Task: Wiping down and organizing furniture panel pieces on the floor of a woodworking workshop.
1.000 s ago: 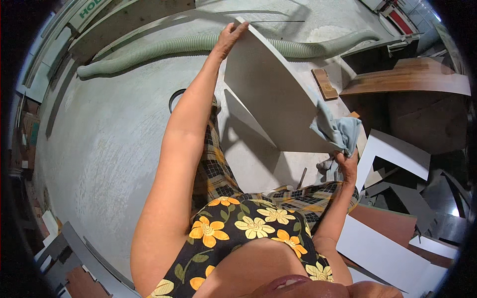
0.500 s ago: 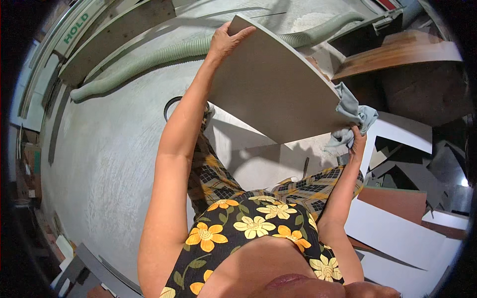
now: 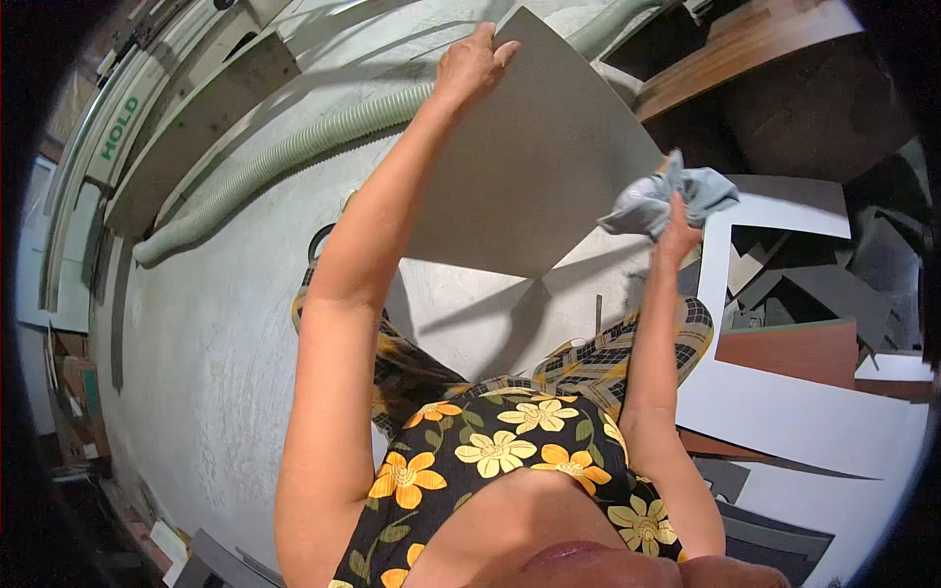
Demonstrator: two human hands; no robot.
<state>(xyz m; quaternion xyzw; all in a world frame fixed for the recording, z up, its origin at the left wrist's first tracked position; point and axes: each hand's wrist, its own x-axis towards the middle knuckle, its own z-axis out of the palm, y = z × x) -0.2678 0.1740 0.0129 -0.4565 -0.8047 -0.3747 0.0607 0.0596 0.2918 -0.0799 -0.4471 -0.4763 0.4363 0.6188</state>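
Grey board panel [image 3: 534, 167] is held up over the concrete floor [image 3: 196, 343] in the head view, the left hand [image 3: 473, 67] gripping its top corner, the right hand [image 3: 676, 230] clutching a crumpled grey-blue cloth [image 3: 667, 196] at its right edge.

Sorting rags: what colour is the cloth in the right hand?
Pale blue-grey cloth, bunched in the right hand; head view.
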